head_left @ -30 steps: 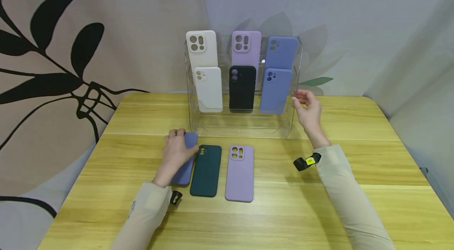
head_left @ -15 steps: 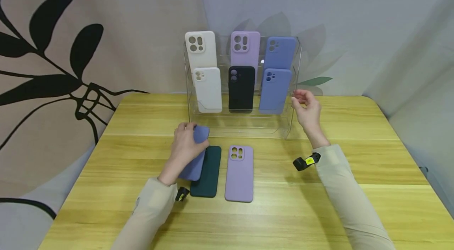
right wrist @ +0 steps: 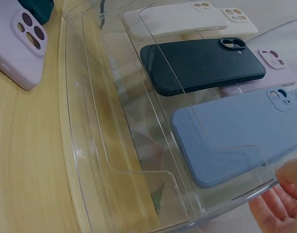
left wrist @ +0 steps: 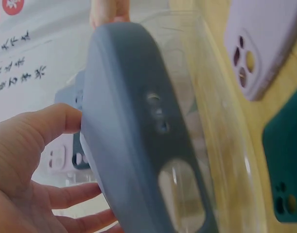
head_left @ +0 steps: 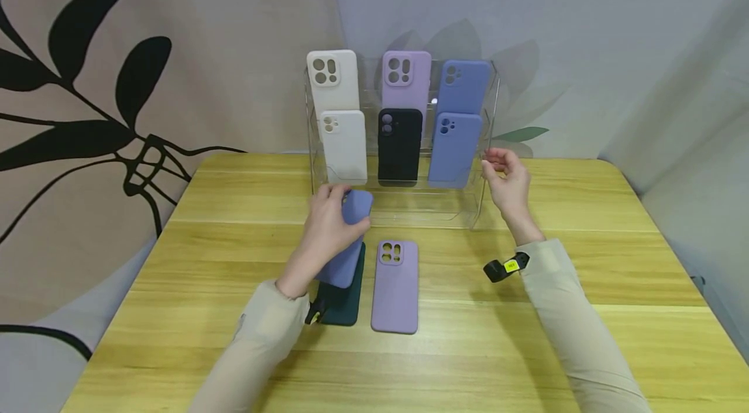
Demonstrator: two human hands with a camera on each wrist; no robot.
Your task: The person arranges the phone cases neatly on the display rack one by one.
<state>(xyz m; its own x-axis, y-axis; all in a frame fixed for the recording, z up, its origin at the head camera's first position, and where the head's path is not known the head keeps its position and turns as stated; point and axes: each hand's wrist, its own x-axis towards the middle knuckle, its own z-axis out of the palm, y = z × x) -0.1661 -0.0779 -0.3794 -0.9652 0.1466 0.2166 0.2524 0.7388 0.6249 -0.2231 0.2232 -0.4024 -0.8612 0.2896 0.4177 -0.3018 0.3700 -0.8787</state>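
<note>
My left hand (head_left: 324, 231) grips a blue phone case (head_left: 345, 263) by its sides, raised and tilted above a dark green phone case (head_left: 341, 309). In the left wrist view the thumb and fingers hold the blue case (left wrist: 124, 121) along one edge. At the right side of a clear acrylic display rack (head_left: 404, 216), my right hand (head_left: 510, 186) pinches the rack's edge. Its thumb and curled fingers show at that edge in the right wrist view. A lavender phone case (head_left: 395, 293) lies flat on the table, right of the green one.
Two tiers of the rack hold several upright cases: white (head_left: 345, 149), black (head_left: 399, 149) and blue (head_left: 455, 153) in the lower tier, white (head_left: 336, 91), lavender (head_left: 409, 95) and blue (head_left: 465, 91) in the upper. A patterned curtain (head_left: 234, 42) hangs behind the wooden table (head_left: 468, 361).
My left hand has lifted the blue case off the table and carried it right and toward the rack, over the green case. My right hand stays at the rack's edge.
</note>
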